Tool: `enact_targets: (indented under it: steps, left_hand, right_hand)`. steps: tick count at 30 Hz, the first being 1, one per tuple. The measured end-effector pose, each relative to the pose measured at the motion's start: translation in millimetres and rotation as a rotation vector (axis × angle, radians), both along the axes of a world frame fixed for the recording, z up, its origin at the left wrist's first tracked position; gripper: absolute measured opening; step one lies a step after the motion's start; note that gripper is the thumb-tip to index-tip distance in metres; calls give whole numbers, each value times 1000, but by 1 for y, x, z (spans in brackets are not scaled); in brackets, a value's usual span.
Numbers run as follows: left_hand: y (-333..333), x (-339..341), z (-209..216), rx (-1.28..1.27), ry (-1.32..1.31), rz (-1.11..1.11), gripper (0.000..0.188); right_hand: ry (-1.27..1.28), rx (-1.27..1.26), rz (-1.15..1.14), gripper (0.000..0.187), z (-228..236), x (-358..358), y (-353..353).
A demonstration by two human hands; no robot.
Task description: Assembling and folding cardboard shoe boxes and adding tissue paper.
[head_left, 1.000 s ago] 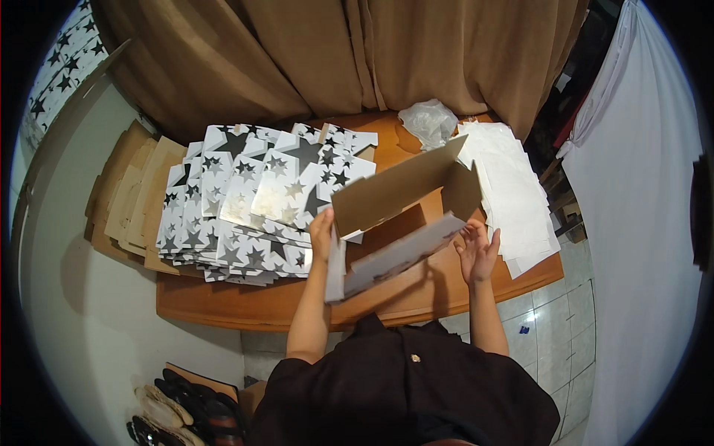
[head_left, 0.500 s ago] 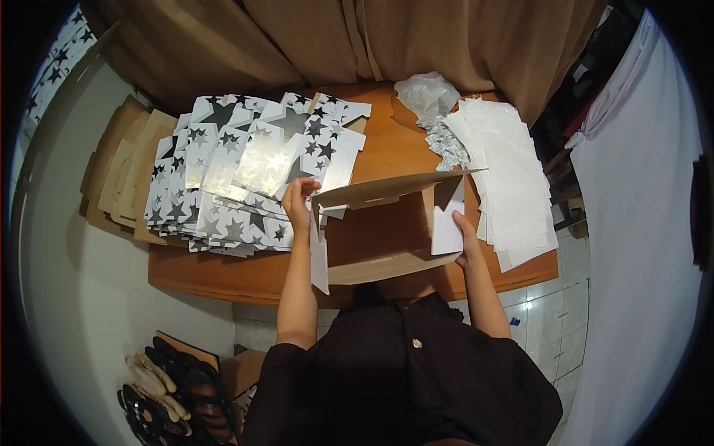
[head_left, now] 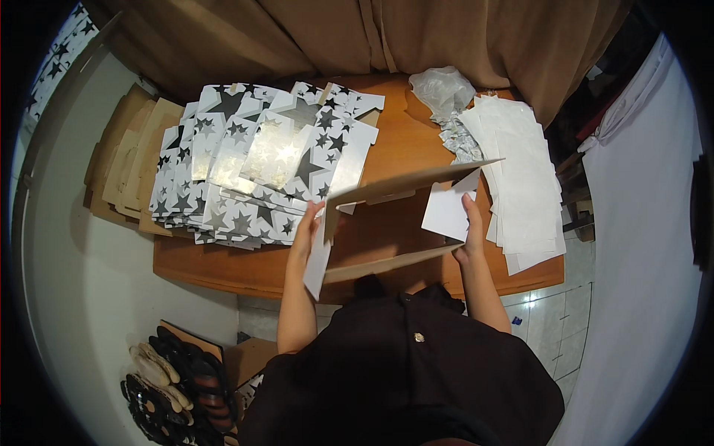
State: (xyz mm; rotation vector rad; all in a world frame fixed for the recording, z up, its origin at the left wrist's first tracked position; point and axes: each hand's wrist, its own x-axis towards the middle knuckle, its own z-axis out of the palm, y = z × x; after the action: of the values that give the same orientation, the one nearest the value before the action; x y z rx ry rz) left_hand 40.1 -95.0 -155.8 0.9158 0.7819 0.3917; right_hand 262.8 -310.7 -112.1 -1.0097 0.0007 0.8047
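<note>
An unfolded cardboard box (head_left: 401, 263), brown inside with white end flaps, is held between my two hands above the near part of the table. It stands open like a frame, and the tabletop shows through it. My left hand (head_left: 305, 230) grips its left end, next to a white flap (head_left: 317, 264) that points down toward me. At the right end, my right hand (head_left: 471, 229) holds the box, its thumb against a white flap (head_left: 448, 211) folded inward. The fingers of my right hand are partly hidden behind the cardboard.
Star-patterned flat boxes (head_left: 223, 160) are piled on the left of the wooden table (head_left: 223, 269), beside brown cardboard sheets (head_left: 123, 160). White sheets (head_left: 520, 178) lie at right, near a crumpled plastic bag (head_left: 442, 91). Shoes (head_left: 178, 383) sit at lower left. A brown curtain (head_left: 312, 37) hangs behind.
My left hand has gone from beside the box's upper left corner to gripping its left end. The right flap has swung further inward, and the box's shape has skewed.
</note>
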Motion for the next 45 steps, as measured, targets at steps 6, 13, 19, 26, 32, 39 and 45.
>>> enact_targets:
  steps: [6,13,19,26,32,39,45]
  left_hand:
    - [33,-4,-54,-139,31,-144,61]
    - [40,13,-39,-71,-56,-90,65]
    - [32,11,-22,212,78,-148,89]
    - [17,25,31,245,255,-231,90]
    - [47,39,-58,678,481,-207,70]
    - [38,40,-112,893,525,4,42]
    - [36,54,-35,697,118,476,28]
  right_hand:
    - [-58,-99,-38,49,3,3,-9]
    - [-257,-327,541,59,-4,29,-57]
    - [-348,-414,595,60,-4,30,-77]
    - [-328,-563,478,62,27,26,-66]
    - [-278,-609,397,62,-44,60,-15]
    - [-177,-380,51,73,-107,56,1]
    - [-858,-748,-142,59,-75,52,3]
